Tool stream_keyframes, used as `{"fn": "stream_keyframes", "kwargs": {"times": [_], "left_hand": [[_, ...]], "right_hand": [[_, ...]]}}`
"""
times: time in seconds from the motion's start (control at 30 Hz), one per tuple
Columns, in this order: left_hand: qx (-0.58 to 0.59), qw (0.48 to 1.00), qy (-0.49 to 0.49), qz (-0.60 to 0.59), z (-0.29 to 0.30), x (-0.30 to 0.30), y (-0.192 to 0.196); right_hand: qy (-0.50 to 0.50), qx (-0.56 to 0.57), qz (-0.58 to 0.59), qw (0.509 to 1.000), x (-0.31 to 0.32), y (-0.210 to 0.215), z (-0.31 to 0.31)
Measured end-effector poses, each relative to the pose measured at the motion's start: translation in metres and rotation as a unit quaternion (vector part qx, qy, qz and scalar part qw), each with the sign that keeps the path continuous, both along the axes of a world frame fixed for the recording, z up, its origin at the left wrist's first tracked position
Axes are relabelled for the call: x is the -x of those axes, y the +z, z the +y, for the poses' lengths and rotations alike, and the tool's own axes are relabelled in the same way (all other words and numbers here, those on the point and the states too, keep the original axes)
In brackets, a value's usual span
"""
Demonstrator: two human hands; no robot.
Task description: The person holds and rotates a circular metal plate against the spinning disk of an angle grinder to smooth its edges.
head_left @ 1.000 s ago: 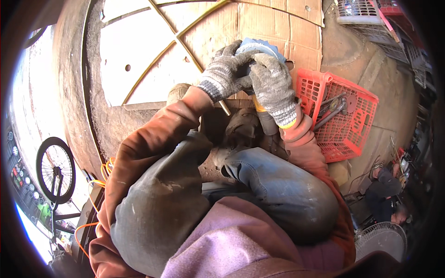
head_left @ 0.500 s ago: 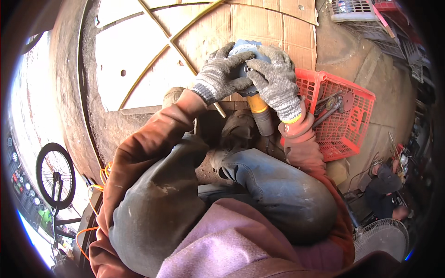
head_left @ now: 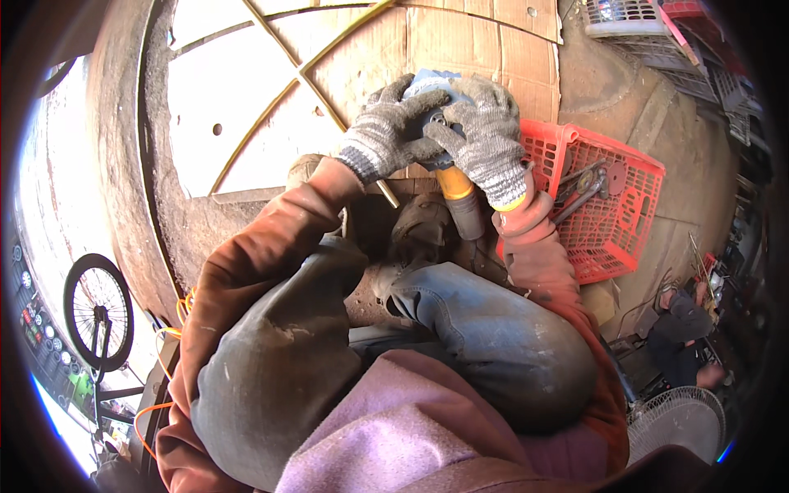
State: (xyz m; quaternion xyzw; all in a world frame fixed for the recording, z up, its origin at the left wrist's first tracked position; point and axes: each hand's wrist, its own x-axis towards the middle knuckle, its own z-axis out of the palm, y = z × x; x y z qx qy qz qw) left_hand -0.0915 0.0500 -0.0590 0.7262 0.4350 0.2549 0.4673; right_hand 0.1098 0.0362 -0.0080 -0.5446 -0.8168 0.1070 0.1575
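Observation:
An angle grinder with a yellow and dark body [head_left: 457, 189] points its handle end toward my feet. Both hands wear grey knitted gloves and close round its head. My left hand [head_left: 388, 131] grips the head from the left, fingers curled over it. From the right, my right hand [head_left: 491, 135] wraps the other side, its thumb and fingertips near a small dark round part [head_left: 439, 120] at the centre. A pale blue piece [head_left: 436, 80] shows beyond the fingers; its kind is unclear. The gloves hide most of the head.
Two thin brass-coloured rods [head_left: 301, 72] cross on the cardboard sheet [head_left: 460, 41]. A red plastic basket [head_left: 612, 238] with tools and discs stands at right. A bicycle wheel [head_left: 98, 312] and orange cable [head_left: 168, 331] are at left, a fan [head_left: 678, 427] and another person [head_left: 682, 316] at lower right.
My right hand has shifted slightly left, and its fingers sit a little differently over the grinder's head. The left hand and the grinder have hardly moved.

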Motion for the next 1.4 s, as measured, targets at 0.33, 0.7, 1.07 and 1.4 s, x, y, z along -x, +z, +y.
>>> {"fn": "stream_keyframes", "kwargs": {"times": [0.33,0.7,1.07,1.4], "left_hand": [[0.001,1.0,-0.006,-0.002,0.002,-0.001,0.001],[0.015,1.0,-0.002,-0.008,-0.002,0.002,-0.001],[0.02,0.999,0.002,-0.046,0.005,-0.002,-0.004],[-0.08,0.99,0.075,0.093,-0.007,0.04,0.048]], "right_hand": [[0.029,-0.048,0.008,0.998,0.0,-0.006,0.005],[-0.01,-0.017,0.076,0.997,0.006,-0.009,-0.003],[0.005,-0.033,0.036,0.999,0.006,-0.007,0.007],[-0.284,0.158,0.107,0.94,0.011,-0.011,-0.128]]}}
